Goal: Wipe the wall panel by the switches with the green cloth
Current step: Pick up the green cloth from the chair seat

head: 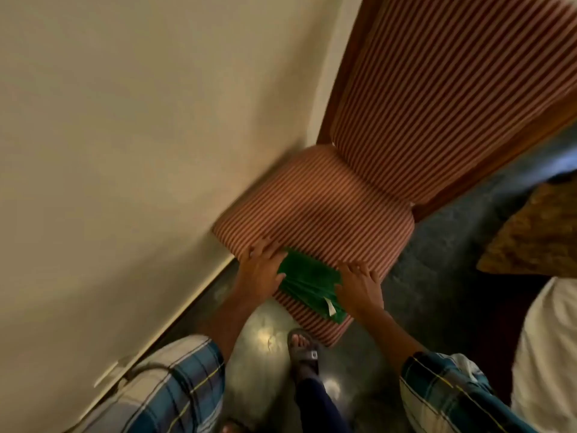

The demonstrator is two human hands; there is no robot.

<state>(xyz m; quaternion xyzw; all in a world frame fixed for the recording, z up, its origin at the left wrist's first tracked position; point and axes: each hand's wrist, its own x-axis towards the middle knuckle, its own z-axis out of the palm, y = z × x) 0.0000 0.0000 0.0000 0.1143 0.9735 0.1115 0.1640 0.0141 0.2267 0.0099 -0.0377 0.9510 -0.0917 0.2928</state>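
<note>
**Both hands flat on the cloth at the chair's near edge**

The left hand point(260, 270) lies palm down, fingers spread, over the left edge of the green cloth point(307, 284). The right hand point(359, 284) presses flat on its right edge. Neither hand is closed around it. The cloth lies folded on the near end of a striped chair seat point(315, 210), beside the cream wall point(125, 151) at left. A sandalled foot point(304, 348) stands on the floor just near of the seat.

Home interior, a living room or bedroom corner. Upholstered chair point(327, 210) with red-and-cream striped seat and back in a dark wood frame, set against a plain cream wall point(125, 135). Polished grey floor point(265, 345), patterned gold cushion point(537, 232) at right; person's foot in a house sandal point(304, 348).
</note>
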